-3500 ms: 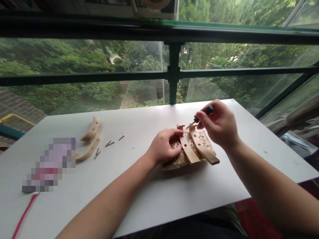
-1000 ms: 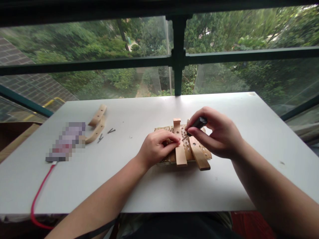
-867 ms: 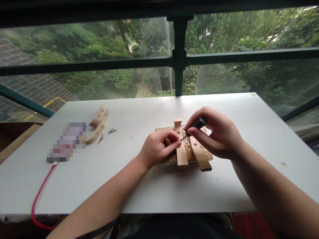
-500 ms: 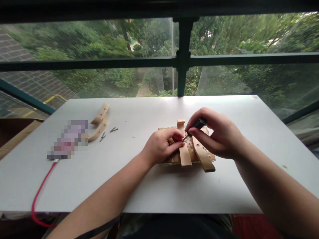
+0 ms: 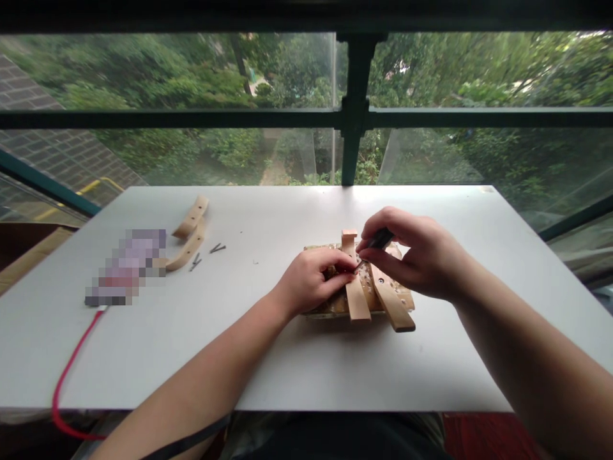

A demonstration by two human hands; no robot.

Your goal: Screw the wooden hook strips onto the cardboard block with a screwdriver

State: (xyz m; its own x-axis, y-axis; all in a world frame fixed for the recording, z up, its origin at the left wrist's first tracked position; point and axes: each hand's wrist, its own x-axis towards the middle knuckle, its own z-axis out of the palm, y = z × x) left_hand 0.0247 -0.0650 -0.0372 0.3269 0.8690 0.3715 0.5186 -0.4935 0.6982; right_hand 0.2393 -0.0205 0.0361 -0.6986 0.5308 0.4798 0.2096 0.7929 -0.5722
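My right hand point(image 5: 416, 252) is wrapped round the black handle of a screwdriver point(image 5: 382, 239), which slants down to the left. Its tip meets the fingertips of my left hand point(image 5: 309, 278), pinched at a screw whose head they now mostly hide. Under those fingertips lies a pale wooden strip point(image 5: 358, 305) with a short raised end at the back. To its right, a second wooden strip point(image 5: 396, 312) with a screw point(image 5: 381, 281) in it rests at an angle. Both strips lie across a worn, pitted wooden block point(image 5: 405, 299), sticking out past its near edge.
On the left of the white table point(image 5: 268, 358) lie two curved wooden pieces point(image 5: 191, 246) with holes, beside several loose screws point(image 5: 218, 248). A blurred-out phone-like object point(image 5: 127, 265) has a red cable point(image 5: 71, 367) running off the near edge. Windows stand behind the table.
The screwdriver handle has turned and sits deeper in my right hand. The left fingers stay at the same spot, now covering the screw head. The view has shifted slightly.
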